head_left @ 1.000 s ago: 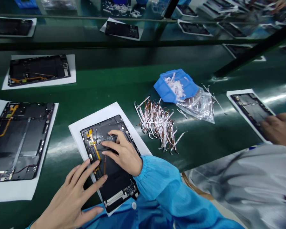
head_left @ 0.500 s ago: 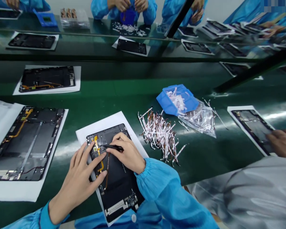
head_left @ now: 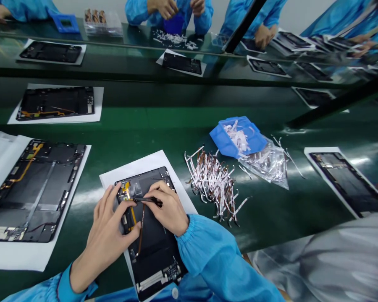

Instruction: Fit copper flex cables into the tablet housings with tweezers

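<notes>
An opened black tablet chassis (head_left: 154,247) lies on a white sheet (head_left: 135,167) on the green belt in front of me. An orange flex cable (head_left: 132,216) runs down its left part. My right hand (head_left: 166,209) is closed on thin black tweezers (head_left: 146,200), whose tip points left at the cable's upper end. My left hand (head_left: 108,228) rests on the chassis' left edge, fingers curled and pressing near the cable. Both sleeves are blue.
A heap of small flex strips (head_left: 216,180) lies right of the tablet, beside a blue bin (head_left: 237,136) and a clear bag (head_left: 267,161). Other open tablets on sheets lie left (head_left: 34,184), far left (head_left: 55,102) and right (head_left: 343,178). People work across the belt.
My left hand moved up along the chassis and curled its fingers at the cable. My right hand took a pinch on the tweezers. The neighbour's hand at the right tablet drew back.
</notes>
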Available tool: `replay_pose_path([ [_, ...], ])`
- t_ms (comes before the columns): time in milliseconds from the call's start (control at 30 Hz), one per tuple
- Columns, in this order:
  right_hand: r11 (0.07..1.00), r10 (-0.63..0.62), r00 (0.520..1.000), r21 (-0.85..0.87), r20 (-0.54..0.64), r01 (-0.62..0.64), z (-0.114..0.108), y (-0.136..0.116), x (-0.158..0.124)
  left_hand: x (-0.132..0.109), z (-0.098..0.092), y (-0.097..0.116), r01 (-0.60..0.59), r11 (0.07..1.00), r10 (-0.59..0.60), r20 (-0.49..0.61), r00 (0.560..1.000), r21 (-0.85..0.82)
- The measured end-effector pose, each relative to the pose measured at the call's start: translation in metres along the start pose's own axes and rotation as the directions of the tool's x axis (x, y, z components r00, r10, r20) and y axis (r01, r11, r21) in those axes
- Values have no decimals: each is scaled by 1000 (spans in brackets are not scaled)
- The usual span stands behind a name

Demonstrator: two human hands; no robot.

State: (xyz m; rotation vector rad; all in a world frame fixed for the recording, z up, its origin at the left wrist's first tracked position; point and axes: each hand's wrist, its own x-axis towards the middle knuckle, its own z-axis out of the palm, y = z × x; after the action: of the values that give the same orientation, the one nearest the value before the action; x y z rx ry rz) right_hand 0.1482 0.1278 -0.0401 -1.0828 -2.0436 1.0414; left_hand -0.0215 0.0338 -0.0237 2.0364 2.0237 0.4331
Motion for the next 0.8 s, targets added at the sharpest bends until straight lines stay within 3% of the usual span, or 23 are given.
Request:
replay_pose_path([
  [800,999,-26,1000,-46,-9,26,2,2,0,1,4,-3,-8,1000,9,-34,999,13],
])
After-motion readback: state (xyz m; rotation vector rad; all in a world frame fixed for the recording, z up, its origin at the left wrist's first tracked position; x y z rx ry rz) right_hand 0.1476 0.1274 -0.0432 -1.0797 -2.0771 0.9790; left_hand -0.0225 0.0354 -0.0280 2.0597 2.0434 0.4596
